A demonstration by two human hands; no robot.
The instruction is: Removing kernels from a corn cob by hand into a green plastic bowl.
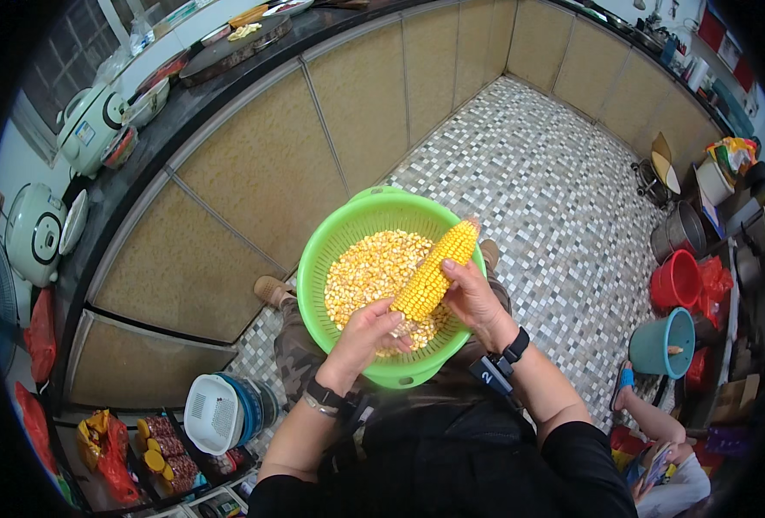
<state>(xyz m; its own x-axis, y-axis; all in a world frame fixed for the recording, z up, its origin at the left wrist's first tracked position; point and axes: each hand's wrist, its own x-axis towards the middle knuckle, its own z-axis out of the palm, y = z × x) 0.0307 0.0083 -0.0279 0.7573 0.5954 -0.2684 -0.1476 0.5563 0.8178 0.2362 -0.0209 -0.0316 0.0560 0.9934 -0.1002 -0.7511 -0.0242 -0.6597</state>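
A yellow ear of corn point(433, 272) slants across the right side of a green plastic colander point(356, 220), its rows of kernels largely intact. My right hand point(476, 294) grips the middle of the ear from the right, thumb on top. At the lower end, my left hand point(373, 329) holds the ear between thumb and fingers; some of those fingers are hidden beneath. Loose yellow and pale corn kernels point(366, 278) cover the colander's bottom under the ear. The colander rests at my lap, between my knees.
Tan cabinets point(253, 175) and a dark counter point(162, 123) with two rice cookers point(36, 233) curve along the left. Stacked plastic baskets point(214, 414) stand lower left. On the right are a red bucket point(674, 278), a teal bucket point(658, 343) and a seated person point(670, 453).
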